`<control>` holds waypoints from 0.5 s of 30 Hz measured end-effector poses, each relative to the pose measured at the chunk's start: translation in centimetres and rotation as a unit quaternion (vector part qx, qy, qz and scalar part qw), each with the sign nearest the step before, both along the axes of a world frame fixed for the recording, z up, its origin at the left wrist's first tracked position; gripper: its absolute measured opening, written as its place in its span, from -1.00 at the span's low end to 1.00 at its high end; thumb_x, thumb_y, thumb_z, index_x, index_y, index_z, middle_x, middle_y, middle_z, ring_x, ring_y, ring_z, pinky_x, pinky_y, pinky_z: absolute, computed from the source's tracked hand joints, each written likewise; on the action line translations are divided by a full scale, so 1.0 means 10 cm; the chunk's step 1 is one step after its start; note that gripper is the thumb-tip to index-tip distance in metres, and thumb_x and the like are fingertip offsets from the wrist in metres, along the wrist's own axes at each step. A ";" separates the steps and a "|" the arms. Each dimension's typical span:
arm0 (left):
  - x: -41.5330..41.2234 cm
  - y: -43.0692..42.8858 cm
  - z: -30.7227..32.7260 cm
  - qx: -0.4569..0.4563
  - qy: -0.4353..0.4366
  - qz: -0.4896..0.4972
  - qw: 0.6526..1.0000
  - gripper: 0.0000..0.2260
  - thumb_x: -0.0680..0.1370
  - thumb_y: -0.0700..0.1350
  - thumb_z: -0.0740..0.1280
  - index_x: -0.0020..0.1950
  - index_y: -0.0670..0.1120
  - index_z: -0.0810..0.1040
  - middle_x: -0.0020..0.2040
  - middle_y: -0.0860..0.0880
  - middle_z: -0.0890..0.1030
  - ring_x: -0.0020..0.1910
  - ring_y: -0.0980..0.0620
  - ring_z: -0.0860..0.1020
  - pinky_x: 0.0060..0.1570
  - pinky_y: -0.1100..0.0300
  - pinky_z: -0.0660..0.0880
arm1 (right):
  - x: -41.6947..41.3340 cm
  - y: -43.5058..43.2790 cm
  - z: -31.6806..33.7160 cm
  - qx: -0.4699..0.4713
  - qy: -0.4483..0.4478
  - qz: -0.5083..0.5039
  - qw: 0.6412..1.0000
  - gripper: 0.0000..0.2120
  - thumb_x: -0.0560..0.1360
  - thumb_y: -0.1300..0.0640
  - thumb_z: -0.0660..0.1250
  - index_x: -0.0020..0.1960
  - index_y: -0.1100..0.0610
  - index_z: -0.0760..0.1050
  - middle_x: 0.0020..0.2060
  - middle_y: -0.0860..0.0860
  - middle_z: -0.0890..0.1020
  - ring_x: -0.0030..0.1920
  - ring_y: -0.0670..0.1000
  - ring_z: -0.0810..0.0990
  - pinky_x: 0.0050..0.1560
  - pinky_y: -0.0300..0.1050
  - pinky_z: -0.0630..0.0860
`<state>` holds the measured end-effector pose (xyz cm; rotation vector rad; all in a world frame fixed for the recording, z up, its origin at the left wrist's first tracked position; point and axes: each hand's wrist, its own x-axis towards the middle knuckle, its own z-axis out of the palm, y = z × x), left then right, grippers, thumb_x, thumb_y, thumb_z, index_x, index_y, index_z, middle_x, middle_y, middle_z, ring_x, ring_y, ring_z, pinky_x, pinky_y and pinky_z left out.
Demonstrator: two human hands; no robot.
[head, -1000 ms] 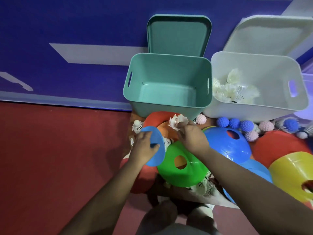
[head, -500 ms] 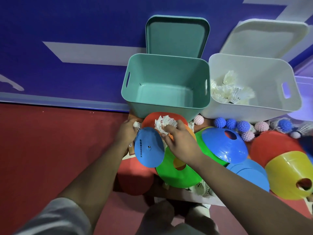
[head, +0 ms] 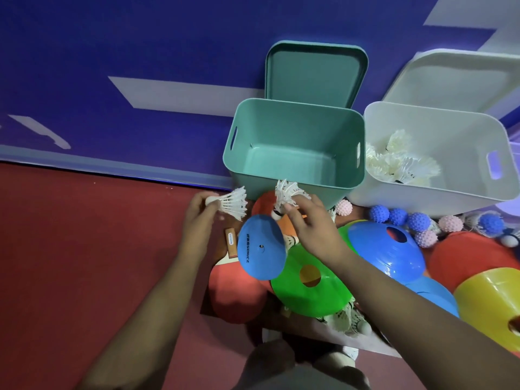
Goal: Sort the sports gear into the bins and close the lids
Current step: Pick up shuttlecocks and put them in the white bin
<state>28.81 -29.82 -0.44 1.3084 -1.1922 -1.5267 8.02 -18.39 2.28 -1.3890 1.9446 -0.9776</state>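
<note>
Since the earlier frame my left hand has lifted a shuttlecock, fingers pinched on its cork, while my right hand clamps shuttlecocks by the teal bin; I judge misdrops likely there, since the white bin holds the others.

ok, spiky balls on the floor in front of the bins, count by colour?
blue spiky balls: 4
pink spiky balls: 3
Total in view: 7
</note>
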 end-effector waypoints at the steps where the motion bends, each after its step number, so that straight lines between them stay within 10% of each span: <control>1: -0.04 0.06 0.03 0.030 0.058 -0.023 0.998 -0.92 0.46 -0.21 0.31 -0.06 -0.16 0.51 -0.18 -0.08 0.58 -0.23 0.03 0.52 -0.20 0.19 0.48 | 0.00 -0.02 0.02 -0.007 -0.015 -0.009 1.000 -0.81 0.62 0.02 0.23 -0.16 0.02 0.45 -0.24 -0.03 0.43 -0.09 0.03 0.41 -0.08 -0.10 0.33; 7: -0.39 0.35 0.09 0.108 0.183 -0.119 0.970 -0.85 0.46 -0.30 0.35 0.00 -0.25 0.47 -0.10 -0.15 0.63 -0.12 -0.05 0.62 -0.02 0.16 0.58 | 0.02 0.02 0.13 0.012 -0.144 -0.027 0.989 -0.81 0.61 -0.07 0.19 -0.08 0.00 0.48 -0.20 -0.03 0.56 -0.10 0.12 0.57 0.00 0.25 0.54; 15: -0.90 0.53 0.21 0.140 0.201 -0.160 0.956 -0.89 0.56 -0.42 0.22 0.05 -0.30 0.45 0.01 -0.26 0.59 0.02 -0.12 0.60 0.05 0.13 0.58 | -0.24 0.23 0.26 -0.014 -0.210 -0.113 0.971 -0.79 0.54 -0.04 0.32 -0.02 0.08 0.60 -0.12 0.08 0.65 -0.08 -0.07 0.55 0.05 0.09 0.49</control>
